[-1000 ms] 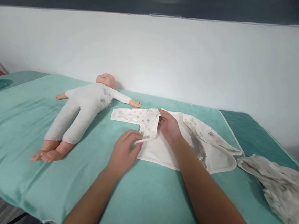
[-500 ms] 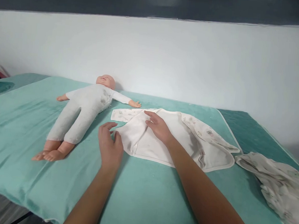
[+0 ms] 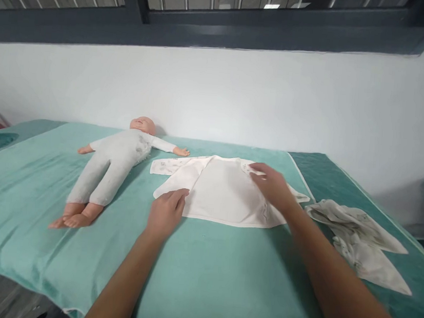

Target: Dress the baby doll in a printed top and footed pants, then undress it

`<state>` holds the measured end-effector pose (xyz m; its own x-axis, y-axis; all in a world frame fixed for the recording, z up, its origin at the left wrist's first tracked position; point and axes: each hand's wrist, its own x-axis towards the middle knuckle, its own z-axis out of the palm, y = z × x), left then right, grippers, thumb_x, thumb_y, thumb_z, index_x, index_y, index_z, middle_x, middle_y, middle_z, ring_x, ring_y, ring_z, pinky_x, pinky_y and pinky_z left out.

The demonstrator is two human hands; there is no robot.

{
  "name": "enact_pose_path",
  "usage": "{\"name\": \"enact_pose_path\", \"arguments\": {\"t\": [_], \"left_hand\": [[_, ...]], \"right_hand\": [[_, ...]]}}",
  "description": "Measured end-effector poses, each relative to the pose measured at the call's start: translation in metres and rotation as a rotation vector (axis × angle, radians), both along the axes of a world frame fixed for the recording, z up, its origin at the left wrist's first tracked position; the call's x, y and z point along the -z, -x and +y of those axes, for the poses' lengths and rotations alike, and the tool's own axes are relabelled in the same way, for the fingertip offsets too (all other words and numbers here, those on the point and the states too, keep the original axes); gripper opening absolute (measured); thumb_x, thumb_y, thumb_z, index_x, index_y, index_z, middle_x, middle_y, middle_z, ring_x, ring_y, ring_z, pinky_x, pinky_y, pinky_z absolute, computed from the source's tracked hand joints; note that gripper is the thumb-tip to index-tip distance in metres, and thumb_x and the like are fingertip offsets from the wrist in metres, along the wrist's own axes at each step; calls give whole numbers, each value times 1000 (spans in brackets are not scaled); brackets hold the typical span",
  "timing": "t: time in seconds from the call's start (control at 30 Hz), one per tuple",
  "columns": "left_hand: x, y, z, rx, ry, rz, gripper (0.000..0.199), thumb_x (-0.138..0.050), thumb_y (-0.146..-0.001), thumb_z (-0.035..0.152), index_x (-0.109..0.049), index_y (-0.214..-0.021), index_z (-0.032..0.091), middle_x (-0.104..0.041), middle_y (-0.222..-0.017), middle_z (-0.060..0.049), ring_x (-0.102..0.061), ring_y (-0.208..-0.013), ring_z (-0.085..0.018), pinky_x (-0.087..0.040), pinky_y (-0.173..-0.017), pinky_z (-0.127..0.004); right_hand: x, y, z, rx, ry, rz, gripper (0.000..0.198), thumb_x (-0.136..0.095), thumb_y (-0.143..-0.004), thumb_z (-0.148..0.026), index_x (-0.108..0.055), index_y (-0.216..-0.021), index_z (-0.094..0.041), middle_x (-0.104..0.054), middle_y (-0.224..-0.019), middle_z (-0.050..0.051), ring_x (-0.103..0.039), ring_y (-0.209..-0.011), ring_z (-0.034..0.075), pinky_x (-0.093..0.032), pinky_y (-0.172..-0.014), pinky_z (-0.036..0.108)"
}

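Observation:
A white baby shirt (image 3: 218,191) with small prints on its sleeves lies spread open, its inner side up. My left hand (image 3: 167,209) is at the shirt's lower left front, its thumb and fingers drawn together on the cloth edge. Over the right shoulder area is my right hand (image 3: 271,183), fingers apart and slightly bent, at the cloth. It partly covers the right sleeve and front panel. Left of the shirt, a baby doll (image 3: 122,154) with a white cloth body lies on its back, one arm stretched towards the left sleeve.
Light green cloth (image 3: 203,276) covers the table. A crumpled white printed garment (image 3: 363,239) lies at the right on a darker green strip (image 3: 306,169). Behind the table rises a white wall (image 3: 217,95), below a dark-framed barred window (image 3: 215,29).
My right hand has moved right across the shirt to its right shoulder. My left hand has come onto the left front edge, fingers closing. The view has tilted up, showing the window.

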<state>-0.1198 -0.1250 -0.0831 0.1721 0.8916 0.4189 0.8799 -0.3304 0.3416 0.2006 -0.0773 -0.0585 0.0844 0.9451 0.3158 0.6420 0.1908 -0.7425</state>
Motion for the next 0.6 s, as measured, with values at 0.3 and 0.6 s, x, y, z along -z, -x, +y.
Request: {"name": "enact_pose_path", "arguments": {"t": [0.3,0.6], "left_hand": [[-7,-59,-1,233,37,-8,30,-40,-96,22,-65,-112,24,-73,-113,-3,-68,-102,-21,-53,-87,-37],[-14,-155,34,344,514,-421,49,-45,-95,50,-48,-138,25,-65,-132,-5,-59,-123,-22,-44,-105,-38]], "right_hand": [[24,-112,-6,236,269,-309,25,-65,-76,-44,-68,-86,-21,-71,-92,10,-63,-83,27,-45,-72,36],[25,-102,-11,581,-178,-339,34,-48,-84,-19,-62,-114,-17,-58,-123,17,-50,-117,33,-40,-94,44]]}}
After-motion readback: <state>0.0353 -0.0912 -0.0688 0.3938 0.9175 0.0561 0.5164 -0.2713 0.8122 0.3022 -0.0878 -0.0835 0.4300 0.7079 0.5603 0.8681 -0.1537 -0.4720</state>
